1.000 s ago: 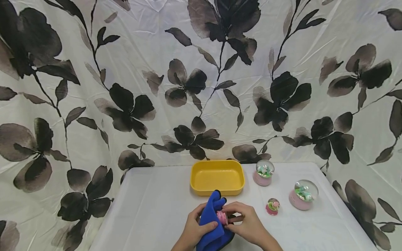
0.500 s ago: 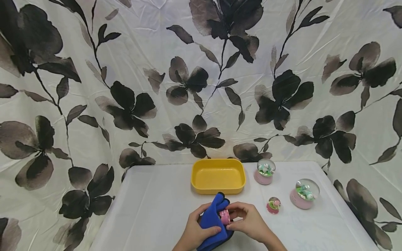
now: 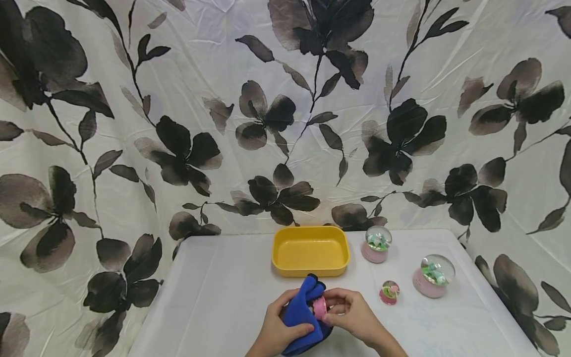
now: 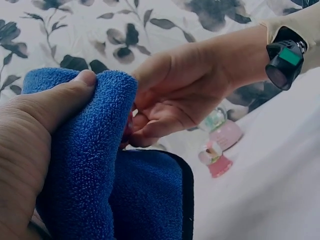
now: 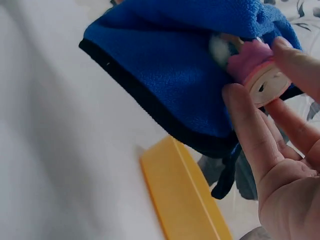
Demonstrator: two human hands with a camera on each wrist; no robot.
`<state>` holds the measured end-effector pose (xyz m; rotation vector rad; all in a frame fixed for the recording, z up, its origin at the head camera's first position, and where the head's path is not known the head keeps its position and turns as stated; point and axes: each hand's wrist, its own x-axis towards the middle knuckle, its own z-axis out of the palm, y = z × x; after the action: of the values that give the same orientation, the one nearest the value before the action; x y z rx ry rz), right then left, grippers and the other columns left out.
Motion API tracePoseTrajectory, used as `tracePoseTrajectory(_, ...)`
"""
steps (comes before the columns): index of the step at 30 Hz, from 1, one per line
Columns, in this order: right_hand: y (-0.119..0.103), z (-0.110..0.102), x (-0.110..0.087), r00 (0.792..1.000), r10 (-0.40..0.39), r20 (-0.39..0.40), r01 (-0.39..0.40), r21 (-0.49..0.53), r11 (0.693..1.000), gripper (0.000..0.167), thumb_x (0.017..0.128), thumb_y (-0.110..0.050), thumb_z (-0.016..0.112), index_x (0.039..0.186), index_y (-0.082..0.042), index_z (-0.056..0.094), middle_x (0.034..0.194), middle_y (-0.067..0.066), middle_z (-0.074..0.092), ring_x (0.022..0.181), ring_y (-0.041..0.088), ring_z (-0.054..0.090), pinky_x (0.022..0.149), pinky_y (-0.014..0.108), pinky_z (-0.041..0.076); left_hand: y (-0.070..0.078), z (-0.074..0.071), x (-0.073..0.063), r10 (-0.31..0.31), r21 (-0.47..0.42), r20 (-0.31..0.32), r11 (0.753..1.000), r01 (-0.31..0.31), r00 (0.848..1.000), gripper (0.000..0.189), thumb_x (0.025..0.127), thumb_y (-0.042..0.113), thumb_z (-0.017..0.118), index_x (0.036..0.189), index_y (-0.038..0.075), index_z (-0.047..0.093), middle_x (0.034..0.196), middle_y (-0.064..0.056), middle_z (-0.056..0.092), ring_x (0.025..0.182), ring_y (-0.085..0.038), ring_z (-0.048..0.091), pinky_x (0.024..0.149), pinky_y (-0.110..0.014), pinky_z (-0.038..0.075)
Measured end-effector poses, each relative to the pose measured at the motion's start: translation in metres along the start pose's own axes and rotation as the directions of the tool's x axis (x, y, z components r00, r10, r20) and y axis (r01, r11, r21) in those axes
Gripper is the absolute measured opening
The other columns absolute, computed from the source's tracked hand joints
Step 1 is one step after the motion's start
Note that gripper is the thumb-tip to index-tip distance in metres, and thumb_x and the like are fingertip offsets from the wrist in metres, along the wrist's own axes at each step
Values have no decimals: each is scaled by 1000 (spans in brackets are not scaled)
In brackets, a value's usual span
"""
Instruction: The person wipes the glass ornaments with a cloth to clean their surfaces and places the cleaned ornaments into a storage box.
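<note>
In the head view my left hand point(image 3: 276, 325) grips a folded blue cloth point(image 3: 301, 317) with a dark edge, the thumb lying over it. A small snow globe with a pink base point(image 3: 319, 308) sits in the fold, its dome mostly hidden by the cloth. My right hand point(image 3: 352, 315) pinches that base between thumb and fingers. The right wrist view shows the snow globe's scalloped pink rim and pale underside point(image 5: 270, 85), with part of the clear dome against the cloth point(image 5: 165, 65). In the left wrist view the cloth point(image 4: 82, 145) hides nearly all of the globe.
A yellow tray point(image 3: 310, 271) stands at the back of the white table point(image 3: 200, 297). To the right are three pink-based snow globes: a medium one point(image 3: 375, 245), a large one point(image 3: 432, 277) and a tiny one point(image 3: 389, 292). A floral curtain point(image 3: 263, 124) hangs behind.
The snow globe has turned slightly in the cloth, and more of its base's side faces the head camera. Both hands have shifted a little to the right and keep their hold.
</note>
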<state>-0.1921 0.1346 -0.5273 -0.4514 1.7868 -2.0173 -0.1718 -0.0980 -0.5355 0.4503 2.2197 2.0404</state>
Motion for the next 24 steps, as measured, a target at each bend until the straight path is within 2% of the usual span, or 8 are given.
tracePoseTrajectory(4, 0, 1, 1, 1000, -22, -2, 22, -3, 1000, 46, 88, -7, 70, 125, 15, 52, 103, 17, 67, 87, 20, 68, 74, 29, 56, -1, 0, 0, 25, -6, -8, 1000, -25, 1000, 61, 75, 13, 84, 129, 18, 59, 125, -4, 61, 107, -22, 60, 87, -31, 50)
tracePoseTrajectory(9, 0, 2, 3, 999, -33, -7, 33, -12, 999, 46, 86, -6, 72, 124, 13, 54, 105, 17, 66, 91, 22, 67, 78, 30, 55, -3, -1, 0, 53, -17, -23, 998, -53, 998, 61, 74, 9, 85, 128, 17, 60, 123, -4, 61, 107, -23, 60, 87, -31, 50)
tracePoseTrajectory(13, -1, 4, 2, 999, -42, -15, 41, -31, 999, 48, 84, -6, 75, 124, 11, 56, 108, 18, 65, 95, 24, 66, 80, 31, 55, -3, -1, 0, 26, -42, -30, 999, -28, 999, 58, 73, 10, 85, 126, 16, 61, 123, -5, 62, 105, -23, 62, 86, -31, 51)
tracePoseTrajectory(17, -3, 7, 1, 996, -84, -43, 80, -95, 992, 50, 80, -9, 80, 123, 5, 60, 112, 17, 65, 100, 25, 64, 81, 33, 54, -8, -2, 0, -6, -72, -45, 997, 2, 999, 58, 74, 10, 85, 127, 12, 61, 122, -10, 61, 99, -25, 65, 83, -32, 53)
tracePoseTrajectory(20, -3, 11, 1, 985, -161, -63, 147, -181, 972, 48, 77, -13, 83, 120, -2, 65, 114, 14, 66, 103, 25, 64, 82, 35, 54, -11, -3, 2, -39, -124, -54, 992, 32, 998, 60, 75, 11, 84, 129, 8, 58, 123, -15, 59, 99, -27, 66, 82, -34, 54)
tracePoseTrajectory(24, -3, 16, 1, 952, -302, -56, 270, -314, 910, 44, 76, -7, 82, 117, -6, 67, 114, 9, 67, 105, 21, 64, 83, 35, 54, -12, -3, 4, -56, -190, -59, 981, 43, 997, 62, 76, 9, 82, 131, 2, 56, 123, -18, 57, 100, -28, 65, 83, -35, 54)
